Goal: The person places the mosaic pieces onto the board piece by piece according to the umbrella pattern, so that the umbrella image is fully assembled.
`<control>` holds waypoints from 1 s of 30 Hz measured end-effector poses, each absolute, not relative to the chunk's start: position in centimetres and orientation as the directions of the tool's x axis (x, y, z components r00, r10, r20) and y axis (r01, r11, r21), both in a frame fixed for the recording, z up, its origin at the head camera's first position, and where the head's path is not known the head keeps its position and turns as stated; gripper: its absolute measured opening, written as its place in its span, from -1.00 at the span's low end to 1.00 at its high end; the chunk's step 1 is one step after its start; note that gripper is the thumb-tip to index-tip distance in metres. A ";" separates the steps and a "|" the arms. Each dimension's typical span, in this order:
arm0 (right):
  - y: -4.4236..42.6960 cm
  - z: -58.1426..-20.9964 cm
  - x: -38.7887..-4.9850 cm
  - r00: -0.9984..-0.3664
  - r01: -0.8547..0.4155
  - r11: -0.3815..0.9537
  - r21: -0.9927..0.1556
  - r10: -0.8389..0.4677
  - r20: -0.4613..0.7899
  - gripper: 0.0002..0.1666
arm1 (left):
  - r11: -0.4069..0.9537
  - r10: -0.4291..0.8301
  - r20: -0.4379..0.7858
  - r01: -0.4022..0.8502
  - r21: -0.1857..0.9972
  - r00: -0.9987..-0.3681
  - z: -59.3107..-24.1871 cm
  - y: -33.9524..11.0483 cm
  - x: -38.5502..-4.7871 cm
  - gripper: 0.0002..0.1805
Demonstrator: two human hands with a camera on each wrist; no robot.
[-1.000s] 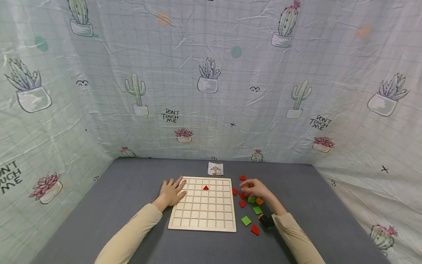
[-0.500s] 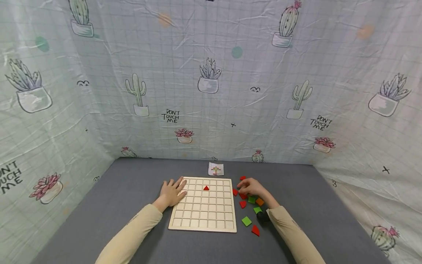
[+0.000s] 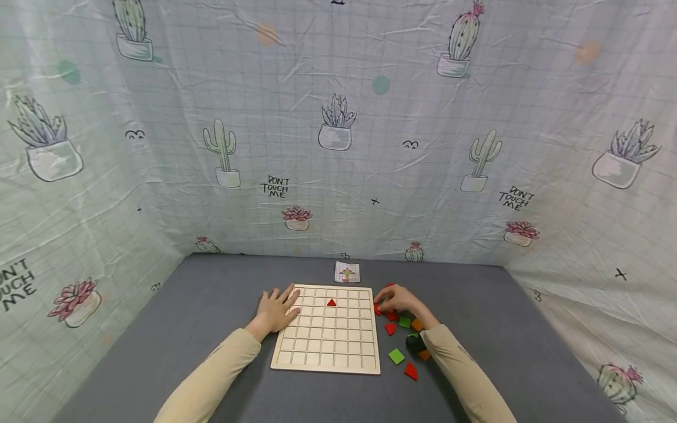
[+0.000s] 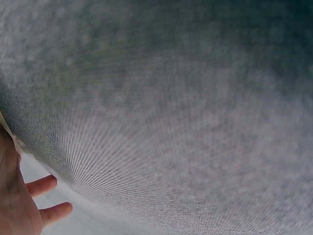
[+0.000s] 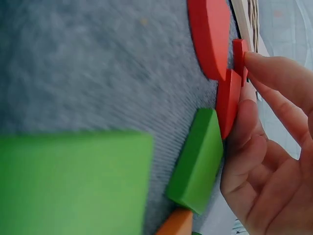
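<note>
A pale wooden grid board [image 3: 327, 341] lies on the grey table, with one red triangular tile [image 3: 331, 302] near its top. My left hand [image 3: 275, 311] rests spread on the board's upper left edge; the left wrist view catches only part of that hand [image 4: 19, 200]. Just off the board's right edge, my right hand [image 3: 399, 299] pinches a red tile [image 5: 239, 56] between thumb and finger. Its exact shape is mostly hidden. Around that hand lie more red tiles [image 5: 210, 34] and a green tile [image 5: 198, 161].
Green [image 3: 396, 356], orange [image 3: 417, 325] and red [image 3: 411, 371] loose tiles lie right of the board, some under the right wrist with its black camera [image 3: 415, 343]. Behind the board lies a small printed pattern card [image 3: 347, 272]. A cactus-print curtain [image 3: 338, 176] surrounds the table.
My right hand has shifted left and slightly down, from above the red tiles to the one beside the board, which it now pinches. My left hand has stayed in place.
</note>
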State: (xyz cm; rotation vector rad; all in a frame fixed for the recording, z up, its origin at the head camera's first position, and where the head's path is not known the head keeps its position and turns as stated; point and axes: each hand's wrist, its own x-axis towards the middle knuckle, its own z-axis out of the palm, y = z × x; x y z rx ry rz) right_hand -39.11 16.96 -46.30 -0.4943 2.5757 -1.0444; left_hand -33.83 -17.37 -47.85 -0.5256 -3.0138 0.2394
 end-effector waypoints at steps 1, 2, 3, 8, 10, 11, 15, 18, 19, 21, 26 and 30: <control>16.9 -46.2 -39.1 -0.890 -0.195 0.682 -0.705 -0.425 -0.165 -0.78 | 0.930 0.341 0.045 0.330 -0.164 -0.939 -47.9 -17.4 -33.9 -0.41; 16.9 -46.1 -39.2 -0.890 -0.198 0.692 -0.694 -0.423 -0.169 -0.79 | 0.930 0.341 0.046 0.330 -0.161 -0.939 -47.9 -17.4 -33.9 -0.41; 17.0 -46.0 -39.2 -0.891 -0.197 0.703 -0.684 -0.419 -0.173 -0.80 | 0.930 0.342 0.046 0.331 -0.159 -0.939 -47.9 -17.4 -33.9 -0.41; 17.4 -46.1 -39.5 -0.919 -0.171 0.762 -0.624 -0.351 -0.177 -0.86 | 0.931 0.335 0.038 0.325 -0.169 -0.941 -47.9 -17.5 -34.1 -0.39; 17.7 -46.3 -39.6 -0.929 -0.157 0.774 -0.613 -0.326 -0.174 -0.87 | 0.931 0.333 0.035 0.322 -0.174 -0.942 -47.9 -17.5 -34.1 -0.39; 17.8 -46.4 -39.7 -0.932 -0.151 0.777 -0.612 -0.318 -0.173 -0.87 | 0.931 0.332 0.033 0.322 -0.173 -0.943 -47.9 -17.5 -34.1 -0.39; 18.4 -46.5 -39.9 -0.924 -0.146 0.744 -0.652 -0.338 -0.178 -0.84 | 0.932 0.336 0.039 0.326 -0.160 -0.941 -47.8 -17.6 -33.9 -0.40; 18.9 -46.5 -40.0 -0.901 -0.161 0.703 -0.692 -0.391 -0.188 -0.76 | 0.933 0.338 0.042 0.328 -0.150 -0.940 -47.7 -17.6 -33.8 -0.41; 19.0 -46.4 -40.0 -0.893 -0.169 0.695 -0.699 -0.409 -0.190 -0.73 | 0.933 0.338 0.043 0.329 -0.147 -0.940 -47.7 -17.6 -33.8 -0.41; 19.3 -46.3 -40.0 -0.875 -0.181 0.677 -0.713 -0.442 -0.197 -0.68 | 0.933 0.338 0.040 0.329 -0.148 -0.940 -47.8 -17.5 -33.7 -0.41; 19.6 -46.1 -39.8 -0.858 -0.192 0.658 -0.728 -0.474 -0.201 -0.67 | 0.931 0.339 0.041 0.329 -0.156 -0.940 -47.9 -17.4 -33.9 -0.41; 19.5 -46.2 -39.7 -0.862 -0.197 0.660 -0.725 -0.469 -0.192 -0.72 | 0.931 0.339 0.041 0.330 -0.155 -0.940 -48.0 -17.4 -33.9 -0.41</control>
